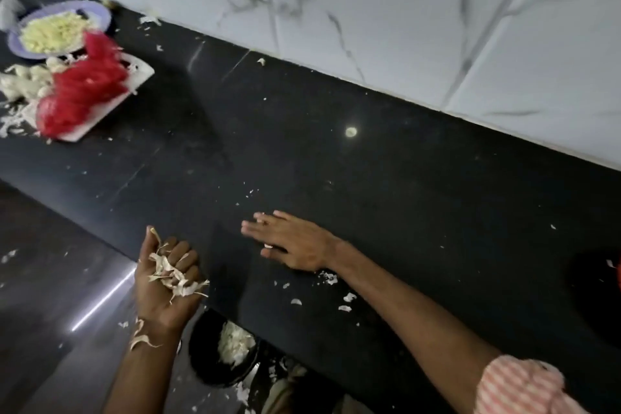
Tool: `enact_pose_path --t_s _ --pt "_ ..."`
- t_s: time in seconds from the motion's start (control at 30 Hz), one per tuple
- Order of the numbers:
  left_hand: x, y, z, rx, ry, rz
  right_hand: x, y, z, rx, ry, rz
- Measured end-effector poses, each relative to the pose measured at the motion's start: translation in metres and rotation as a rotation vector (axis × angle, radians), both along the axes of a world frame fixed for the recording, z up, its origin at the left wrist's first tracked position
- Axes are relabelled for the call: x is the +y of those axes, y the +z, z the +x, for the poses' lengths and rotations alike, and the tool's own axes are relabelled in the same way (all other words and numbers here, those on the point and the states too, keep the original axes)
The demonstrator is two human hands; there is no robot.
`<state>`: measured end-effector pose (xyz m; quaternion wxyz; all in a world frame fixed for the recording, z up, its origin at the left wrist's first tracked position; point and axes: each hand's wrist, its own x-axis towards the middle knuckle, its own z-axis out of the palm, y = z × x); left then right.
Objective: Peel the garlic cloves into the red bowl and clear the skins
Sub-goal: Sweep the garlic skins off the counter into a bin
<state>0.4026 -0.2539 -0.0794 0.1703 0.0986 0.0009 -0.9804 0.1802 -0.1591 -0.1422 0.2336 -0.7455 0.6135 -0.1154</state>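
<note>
My left hand (156,301) is cupped palm up against the front edge of the black counter (369,178), its fingers curled round a heap of garlic skins (174,276). Flat on the counter to its right lies my right hand (292,242), fingers straight and pointing left. Loose skin flakes (331,278) lie beside that wrist. Below the counter edge stands a black bin (205,363) with skins in it (235,344). A sliver of something red (619,274) shows at the right border; I cannot tell whether it is the bowl.
At the far left a purple plate (100,12) holds pale peeled garlic (50,32). A red mesh bag (87,87) lies on a white board (142,72) beside unpeeled garlic (23,82). White marble-look tiles (403,10) back the counter. Skins dot the dark floor (8,255).
</note>
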Motion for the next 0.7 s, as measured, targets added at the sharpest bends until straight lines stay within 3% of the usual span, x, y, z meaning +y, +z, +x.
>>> enact_pose_path --t_s 0.13,0.2,0.3,0.33,0.47,0.6,0.7 --pt "0.029 -0.009 0.015 0.005 0.025 0.030 0.060 -0.001 0.007 -0.168 0.084 0.020" --pt "0.042 -0.011 0.022 0.017 0.044 0.067 0.098 0.004 -0.003 -0.385 -0.066 0.049" --pt "0.056 -0.016 0.029 0.029 0.064 0.088 0.152 0.007 -0.016 -0.636 -0.457 -0.012" --pt "0.059 -0.019 0.033 0.031 0.080 0.086 0.166 0.004 -0.015 -0.596 -0.552 -0.033" --pt "0.063 -0.022 0.040 0.051 0.096 0.124 0.173 -0.012 0.029 -0.064 -0.681 -0.064" --pt "0.055 -0.019 0.049 0.058 0.085 0.122 0.116 -0.018 0.102 0.098 -0.815 -0.059" --pt "0.044 -0.018 0.055 0.029 0.092 0.073 0.052 -0.017 0.112 0.099 -0.919 -0.110"
